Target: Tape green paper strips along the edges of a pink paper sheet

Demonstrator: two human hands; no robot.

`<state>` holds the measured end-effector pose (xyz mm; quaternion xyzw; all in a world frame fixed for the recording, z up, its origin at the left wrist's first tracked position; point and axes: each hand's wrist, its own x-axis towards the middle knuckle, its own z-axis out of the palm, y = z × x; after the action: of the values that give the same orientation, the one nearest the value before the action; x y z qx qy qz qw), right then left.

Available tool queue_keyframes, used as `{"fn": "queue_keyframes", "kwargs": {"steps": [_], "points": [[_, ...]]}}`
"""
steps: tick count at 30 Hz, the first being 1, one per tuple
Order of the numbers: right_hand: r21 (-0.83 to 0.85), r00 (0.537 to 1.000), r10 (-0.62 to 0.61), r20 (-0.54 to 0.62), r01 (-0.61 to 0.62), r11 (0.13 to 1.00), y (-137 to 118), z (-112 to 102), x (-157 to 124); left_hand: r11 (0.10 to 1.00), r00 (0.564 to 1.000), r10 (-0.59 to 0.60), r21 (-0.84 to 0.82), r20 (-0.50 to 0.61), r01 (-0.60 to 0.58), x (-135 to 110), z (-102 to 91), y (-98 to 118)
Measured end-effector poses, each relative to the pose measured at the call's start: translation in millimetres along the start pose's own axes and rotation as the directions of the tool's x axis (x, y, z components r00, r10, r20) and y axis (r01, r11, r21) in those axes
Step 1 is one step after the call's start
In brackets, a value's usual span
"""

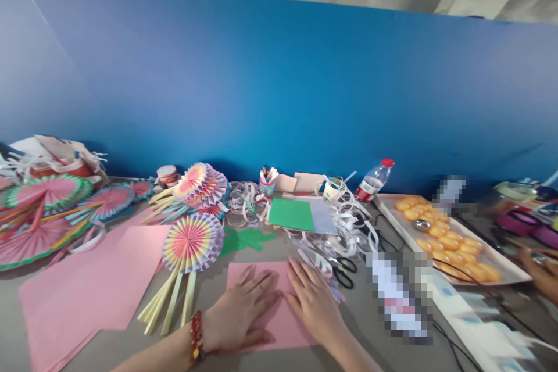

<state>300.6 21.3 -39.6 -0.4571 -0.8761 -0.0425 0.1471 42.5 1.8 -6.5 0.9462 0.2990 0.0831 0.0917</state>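
A sheet of pink paper (285, 325) lies on the grey table in front of me. Over its left part my left hand (242, 311) rests palm down, fingers spread, a red beaded bracelet on the wrist. On the right side of the same sheet my right hand (314, 299) lies flat with its fingers stretched out. Neither hand grips anything; both cover part of the paper. Scissors with black handles (345, 272) lie just beyond my right hand. A pleated paper fan wheel (192, 243) with pale yellow strips is up and left of my left hand.
Large pink sheets (93, 285) and more paper fans (50, 193) occupy the left. Behind the paper are green paper (291, 214), white strip scraps (360, 231) and a bottle (375, 180). A tray of orange items (386, 204) and a power strip (462, 319) stand right, near another person's hand (538, 273).
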Motion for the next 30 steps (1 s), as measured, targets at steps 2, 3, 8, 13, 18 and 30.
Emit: {"fn": "queue_keyframes", "kwargs": {"steps": [2, 3, 8, 13, 18, 30], "points": [[-0.025, 1.000, 0.025, -0.002, -0.025, 0.999, 0.1, 7.3, 1.4, 1.000, 1.000, -0.015, -0.004, 0.016, 0.015, 0.6, 0.0, 0.3], [-0.030, 0.999, 0.034, -0.002, -0.034, 0.999, 0.0, 9.6, 1.4, 1.000, 1.000, -0.023, -0.009, 0.019, 0.023, 0.8, 0.1, 0.1], [-0.045, 0.991, 0.106, -0.079, -0.110, 0.993, -4.9, 11.4, -2.5, 0.999, 1.000, -0.020, -0.034, 0.004, 0.020, 1.4, 2.7, -2.5], [-0.001, 0.998, -0.067, 0.005, 0.067, 0.998, -6.0, -2.8, 2.6, 1.000, 1.000, -0.002, 0.003, -0.022, 0.002, 0.9, 3.2, -2.9], [-0.112, 0.998, 0.060, -0.015, -0.062, 0.992, 16.4, -23.3, 19.9, 1.000, 1.000, -0.003, 0.003, -0.026, 0.003, -0.3, 1.9, -2.7], [0.019, 0.997, -0.068, 0.029, 0.067, 0.998, -7.1, 1.2, 1.4, 1.000, 1.000, -0.015, -0.014, 0.007, 0.015, 0.4, 2.1, -6.0]]}}
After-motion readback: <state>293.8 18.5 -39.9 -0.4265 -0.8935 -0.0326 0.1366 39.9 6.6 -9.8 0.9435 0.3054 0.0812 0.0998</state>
